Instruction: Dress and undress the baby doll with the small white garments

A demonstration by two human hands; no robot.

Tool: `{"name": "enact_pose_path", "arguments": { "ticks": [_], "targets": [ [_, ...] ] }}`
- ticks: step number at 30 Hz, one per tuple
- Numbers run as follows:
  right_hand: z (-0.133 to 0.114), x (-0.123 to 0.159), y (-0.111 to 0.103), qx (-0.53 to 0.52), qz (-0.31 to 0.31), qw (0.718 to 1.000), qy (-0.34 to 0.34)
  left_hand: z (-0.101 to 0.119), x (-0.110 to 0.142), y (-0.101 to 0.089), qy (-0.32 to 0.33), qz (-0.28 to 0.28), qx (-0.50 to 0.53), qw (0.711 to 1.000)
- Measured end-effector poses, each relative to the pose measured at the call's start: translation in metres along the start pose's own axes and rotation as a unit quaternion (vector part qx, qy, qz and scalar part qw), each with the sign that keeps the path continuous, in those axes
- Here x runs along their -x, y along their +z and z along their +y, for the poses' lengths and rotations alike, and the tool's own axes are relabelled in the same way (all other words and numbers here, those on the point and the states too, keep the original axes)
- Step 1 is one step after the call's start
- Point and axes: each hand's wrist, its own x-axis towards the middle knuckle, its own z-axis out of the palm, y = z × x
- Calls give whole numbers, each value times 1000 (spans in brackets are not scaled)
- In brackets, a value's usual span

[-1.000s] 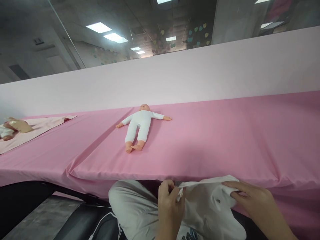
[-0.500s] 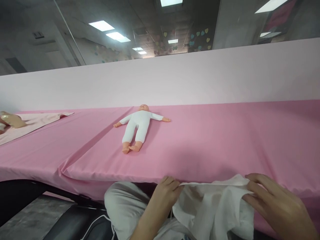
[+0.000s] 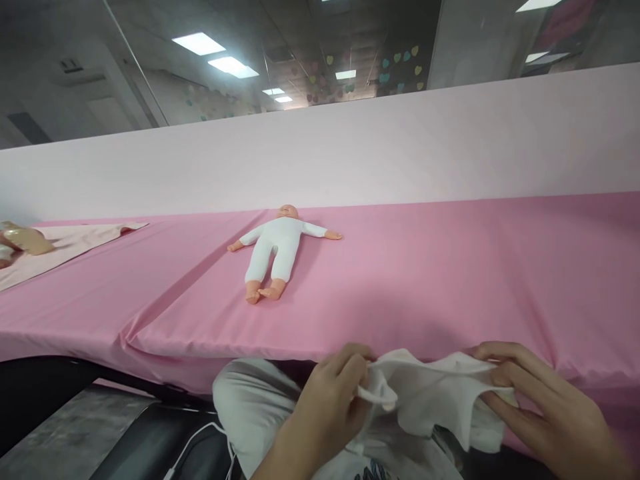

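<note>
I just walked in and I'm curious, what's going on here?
A person holds a white cloth up in both hands, just below the table edge, with the left hand and right hand gripping it. A baby doll in a white bodysuit lies face up on the pink-covered table. Another doll lies at the far left, on a pale pink cloth.

Pink table edge (image 3: 280, 350) just beyond the white cloth (image 3: 425, 393)
</note>
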Motion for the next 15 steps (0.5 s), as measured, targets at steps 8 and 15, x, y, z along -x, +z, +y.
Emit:
{"name": "enact_pose_path", "arguments": {
  "ticks": [8,15],
  "targets": [
    [-9,10,12,-171,-168,964,117,6,10,17,-127,-120,72,982],
    [-22,-6,26,-103,-33,955,278,18,0,29,-230,-108,326,911]
  ]
}}
